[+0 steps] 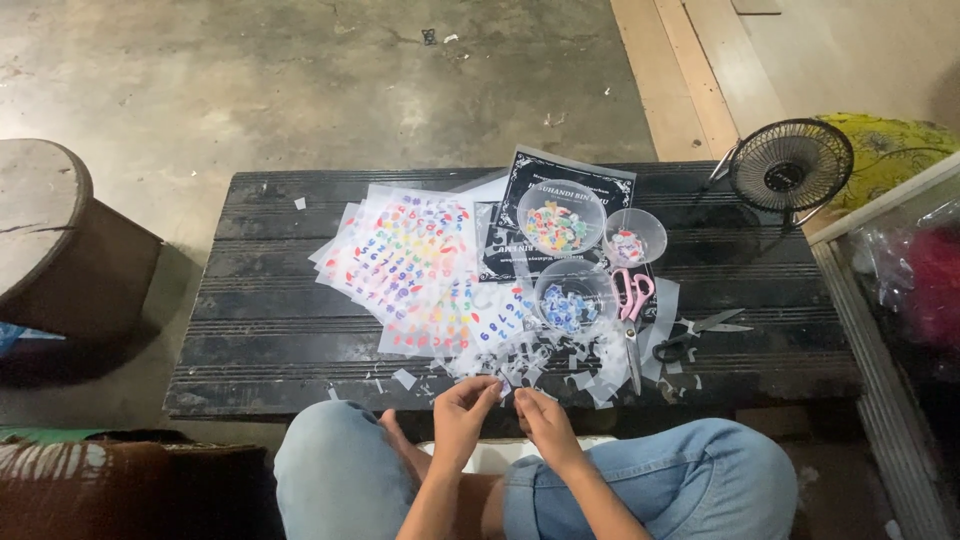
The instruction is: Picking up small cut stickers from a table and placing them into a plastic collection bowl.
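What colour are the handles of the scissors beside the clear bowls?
Pink handles, clearest in the head view.

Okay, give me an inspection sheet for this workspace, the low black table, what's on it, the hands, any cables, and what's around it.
Surface: low black slatted table, worn, on a concrete floor.
Job's things: sticker sheets of coloured letters and numbers fanned at the middle; three clear bowls of small cut pieces; pink-handled scissors and black-handled scissors to the right.
Clutter: clear offcuts strewn along the near edge; a black printed card under the bowls.
Grippers: left hand and right hand meet at the near edge, fingertips pinched on something too small to tell.
Cables: nothing seen.
Surroundings: small black fan at the far right corner; round wooden stool on the left; wooden planks beyond.
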